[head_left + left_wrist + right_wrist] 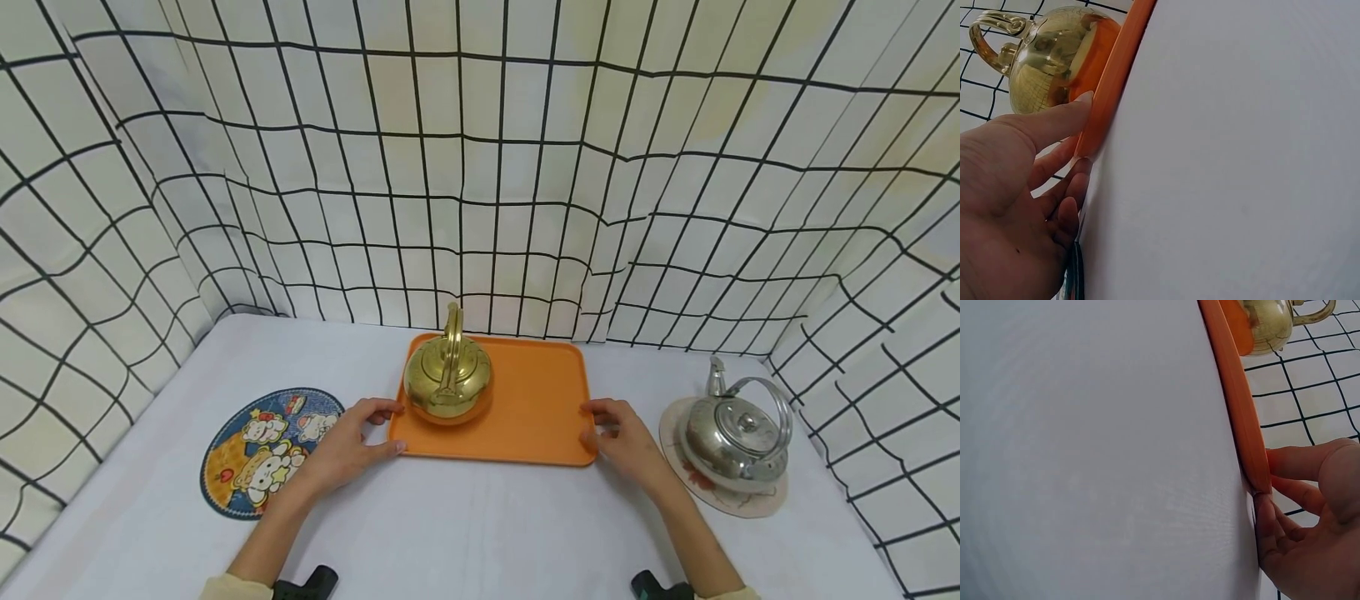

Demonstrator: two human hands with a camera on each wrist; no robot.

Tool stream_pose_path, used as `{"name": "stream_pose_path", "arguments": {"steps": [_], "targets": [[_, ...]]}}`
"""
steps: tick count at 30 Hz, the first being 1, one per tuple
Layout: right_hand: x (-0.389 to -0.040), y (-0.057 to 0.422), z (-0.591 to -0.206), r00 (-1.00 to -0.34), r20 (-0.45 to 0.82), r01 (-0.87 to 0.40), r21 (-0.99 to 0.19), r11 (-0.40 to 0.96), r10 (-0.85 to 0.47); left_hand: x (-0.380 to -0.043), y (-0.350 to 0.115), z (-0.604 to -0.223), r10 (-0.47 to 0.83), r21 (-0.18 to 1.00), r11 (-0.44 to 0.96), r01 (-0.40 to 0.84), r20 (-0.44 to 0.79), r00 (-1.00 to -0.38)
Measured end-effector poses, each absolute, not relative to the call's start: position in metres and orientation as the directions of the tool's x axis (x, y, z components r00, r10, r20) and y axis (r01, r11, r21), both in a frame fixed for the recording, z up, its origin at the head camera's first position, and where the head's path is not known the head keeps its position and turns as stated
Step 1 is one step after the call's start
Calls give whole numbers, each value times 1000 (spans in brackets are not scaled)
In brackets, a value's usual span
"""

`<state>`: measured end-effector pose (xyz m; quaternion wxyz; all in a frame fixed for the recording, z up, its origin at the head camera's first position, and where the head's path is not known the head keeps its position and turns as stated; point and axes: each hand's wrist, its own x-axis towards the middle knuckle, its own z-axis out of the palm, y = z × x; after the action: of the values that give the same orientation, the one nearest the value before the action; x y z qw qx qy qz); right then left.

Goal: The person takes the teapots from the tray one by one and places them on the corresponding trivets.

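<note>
An orange rectangular tray point(536, 404) lies flat on the white-covered table, with a shiny gold kettle point(431, 392) standing on its left half. My left hand point(347, 450) grips the tray's left end; in the left wrist view its thumb point(1063, 119) presses the rim and the other fingers curl at the lower edge. At the opposite end, my right hand point(630, 446) holds the tray. The right wrist view shows the thumb point(1297, 462) on the rim, fingertips tucked by the tray's corner. The kettle's looped handle stands upright, touched by neither hand.
Left of the tray lies a round blue mat point(247, 417) with cartoon figures, partly behind my left hand. To the right, a silver kettle point(735, 442) stands on a round beige mat point(757, 506). White cloth walls with a black grid point(502, 200) enclose the table's back and sides.
</note>
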<state>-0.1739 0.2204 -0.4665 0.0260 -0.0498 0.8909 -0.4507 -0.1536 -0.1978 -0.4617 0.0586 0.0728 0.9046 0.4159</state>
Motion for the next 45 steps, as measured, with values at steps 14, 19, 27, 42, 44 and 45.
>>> {"name": "stream_pose_path", "arguments": {"steps": [14, 19, 27, 42, 44, 45], "targets": [[-177, 220, -468, -991, -28, -55, -802, 595, -129, -158, -200, -450, 49, 796, 605, -24, -67, -997], [-178, 220, -468, -991, -20, -65, -802, 594, -136, -163, -196, -441, 20, 829, 558, -32, -52, -998], [-177, 220, -469, -991, -40, -48, -797, 602, -131, -169, -187, -432, -15, 836, 548, -11, -3, -1000], [-176, 223, -469, -988, -37, -57, -815, 577, -149, -170, -168, -424, -35, 893, 443, 75, 101, -994], [-175, 223, -469, -988, -36, -56, -817, 573, -148, -170, -167, -423, -38, 903, 420, 97, 124, -992], [-175, 223, -469, -988, -37, -57, -817, 574, -150, -170, -166, -423, -38, 907, 407, 108, 135, -990]]}}
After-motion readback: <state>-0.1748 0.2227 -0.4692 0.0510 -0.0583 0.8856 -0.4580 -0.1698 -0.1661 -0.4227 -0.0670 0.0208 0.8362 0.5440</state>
